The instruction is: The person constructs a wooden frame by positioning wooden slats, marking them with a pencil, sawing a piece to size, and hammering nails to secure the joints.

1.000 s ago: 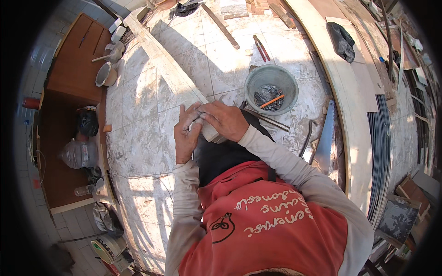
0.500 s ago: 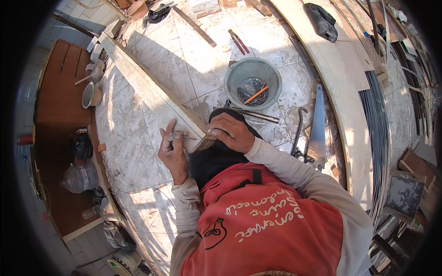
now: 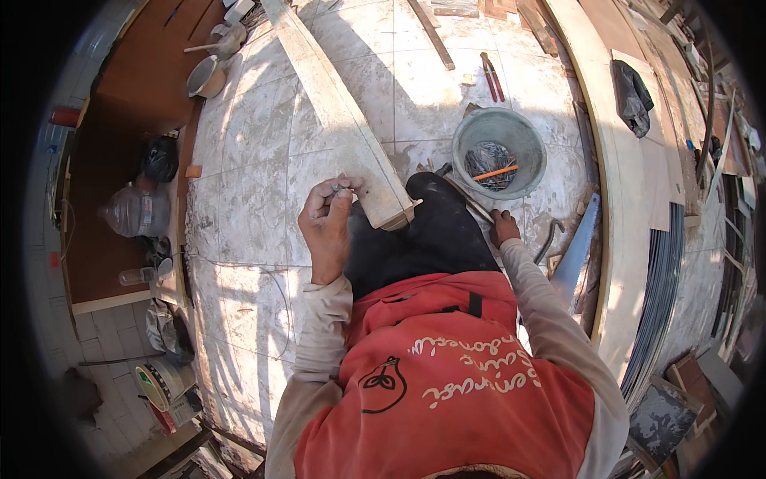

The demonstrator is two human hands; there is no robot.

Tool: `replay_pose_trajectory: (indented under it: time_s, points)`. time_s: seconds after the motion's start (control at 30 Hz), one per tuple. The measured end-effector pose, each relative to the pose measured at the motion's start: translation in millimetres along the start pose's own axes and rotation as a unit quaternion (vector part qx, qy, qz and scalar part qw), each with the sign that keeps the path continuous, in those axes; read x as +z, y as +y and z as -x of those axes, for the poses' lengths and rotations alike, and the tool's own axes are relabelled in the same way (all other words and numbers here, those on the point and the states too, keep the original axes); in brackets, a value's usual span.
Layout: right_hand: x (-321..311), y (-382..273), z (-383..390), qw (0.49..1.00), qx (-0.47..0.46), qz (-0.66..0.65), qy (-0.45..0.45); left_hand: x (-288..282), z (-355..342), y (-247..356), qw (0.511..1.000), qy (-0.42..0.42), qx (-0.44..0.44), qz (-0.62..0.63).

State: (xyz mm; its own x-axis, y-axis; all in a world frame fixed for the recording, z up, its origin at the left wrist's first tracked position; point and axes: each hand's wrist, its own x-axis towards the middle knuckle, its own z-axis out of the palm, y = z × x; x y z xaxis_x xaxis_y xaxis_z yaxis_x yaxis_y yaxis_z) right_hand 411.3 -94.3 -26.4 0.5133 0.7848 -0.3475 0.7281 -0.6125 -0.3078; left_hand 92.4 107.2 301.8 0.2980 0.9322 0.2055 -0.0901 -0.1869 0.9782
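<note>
My left hand [image 3: 325, 227] is raised beside the near end of a long pale wooden beam [image 3: 351, 132]. Its thumb and fingertips pinch a small thin nail [image 3: 338, 188], mostly covered by the fingers. The beam's near end rests over my left thigh. At my right knee, my right hand [image 3: 503, 227] is closed round the end of a metal-handled hammer [image 3: 475, 204], which lies between my leg and the bucket; its head is largely hidden. A grey-green bucket [image 3: 528, 132] with nails [image 3: 488, 153] and an orange pencil-like stick [image 3: 496, 172] stands just beyond.
Red-handled pliers [image 3: 492, 77] lie beyond the bucket. To the right are a handsaw [image 3: 576, 247], a dark bent bar [image 3: 549, 239] and a long board [image 3: 630, 263]. A brown cabinet [image 3: 120, 144] lies at the left, with a small tub [image 3: 207, 77] near it.
My right hand has left the beam's end and gone right, down to the hammer. My left hand has lifted slightly off the beam with the nail. The view has shifted left.
</note>
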Motion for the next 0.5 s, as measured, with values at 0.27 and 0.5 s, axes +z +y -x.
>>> replay_pose_trajectory:
  time_s: [0.27, 0.5]
  points:
    - [-60, -87, 42, 0.839, 0.084, -0.484, -0.236, -36, 36, 6, 0.998, -0.031, -0.056, 0.01]
    - [-148, -135, 159, 0.734, 0.054, -0.621, -0.27, -44, 46, 3, 0.999, -0.026, -0.045, -0.012]
